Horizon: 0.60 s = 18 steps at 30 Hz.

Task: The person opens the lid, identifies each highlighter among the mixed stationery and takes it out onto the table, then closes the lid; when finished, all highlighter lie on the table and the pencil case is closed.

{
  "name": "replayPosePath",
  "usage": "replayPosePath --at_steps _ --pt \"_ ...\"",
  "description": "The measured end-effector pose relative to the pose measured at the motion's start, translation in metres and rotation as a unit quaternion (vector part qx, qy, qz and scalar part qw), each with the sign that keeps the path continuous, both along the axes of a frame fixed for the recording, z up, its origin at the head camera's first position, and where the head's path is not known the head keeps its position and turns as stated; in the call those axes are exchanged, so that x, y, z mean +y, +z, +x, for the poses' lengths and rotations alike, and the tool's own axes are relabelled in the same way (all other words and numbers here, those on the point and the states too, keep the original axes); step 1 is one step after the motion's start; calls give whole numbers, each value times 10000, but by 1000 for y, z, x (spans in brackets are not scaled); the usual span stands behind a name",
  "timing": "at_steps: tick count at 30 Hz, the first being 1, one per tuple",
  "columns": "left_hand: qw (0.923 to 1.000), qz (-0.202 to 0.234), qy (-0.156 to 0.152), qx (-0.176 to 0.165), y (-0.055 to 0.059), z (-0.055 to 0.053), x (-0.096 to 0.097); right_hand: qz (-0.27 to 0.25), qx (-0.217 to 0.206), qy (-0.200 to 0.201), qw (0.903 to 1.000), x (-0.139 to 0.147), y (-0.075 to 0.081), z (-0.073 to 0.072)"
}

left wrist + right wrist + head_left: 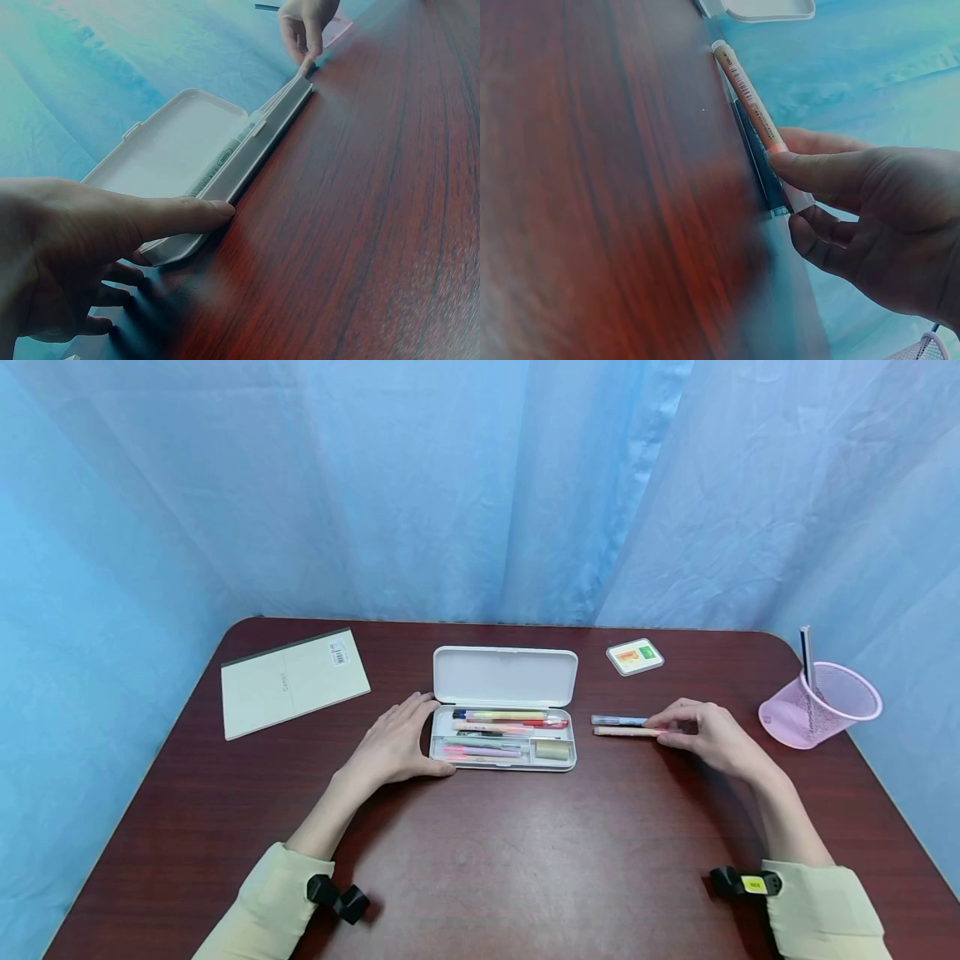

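A white pencil case [506,677] stands with its lid raised, pens and a beige eraser [552,750] in its tray. My left hand [392,742] holds the case's left end, thumb along the front wall and index finger at the back corner; the other fingers spread beside it in the left wrist view. To the right, my right hand [708,735] pinches a peach-coloured pen [748,97] between thumb and fingers. A darker blue-grey pen [618,721] lies just behind it, close to the fingertips. The right fingers partly cover the ends of both pens.
A pale notebook [296,683] lies at the back left. A small clear-edged card or box [635,657] sits at the back right. On the far right a pink mesh pen cup [821,706], with a dark pen [807,656] in it, leans at the table edge.
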<state>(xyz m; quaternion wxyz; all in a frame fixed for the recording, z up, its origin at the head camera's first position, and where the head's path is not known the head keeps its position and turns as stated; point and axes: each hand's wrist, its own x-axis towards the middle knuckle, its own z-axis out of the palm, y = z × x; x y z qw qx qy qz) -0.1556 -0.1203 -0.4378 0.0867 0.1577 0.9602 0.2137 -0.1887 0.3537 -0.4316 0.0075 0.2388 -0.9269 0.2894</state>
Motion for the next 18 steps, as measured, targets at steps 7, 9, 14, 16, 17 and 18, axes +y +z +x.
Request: replayPosePath --at_steps 7,9,14,16,17,18 --pt "10000 -11 -1 -12 1 0 0 224 139 -153 9995 -4 0 0" --pt "10000 -16 2 -16 1 0 0 289 170 -188 9993 -5 1 0" --pt "10000 -19 6 -38 1 0 0 378 327 -183 9986 -7 0 0" --pt "10000 -20 10 -55 1 1 0 373 388 -171 9984 -7 -1 0" --pt "10000 -19 12 -64 1 1 0 370 416 -166 9983 -7 -1 0" --pt "10000 -17 13 -74 1 1 0 366 438 -160 9982 -7 -2 0"
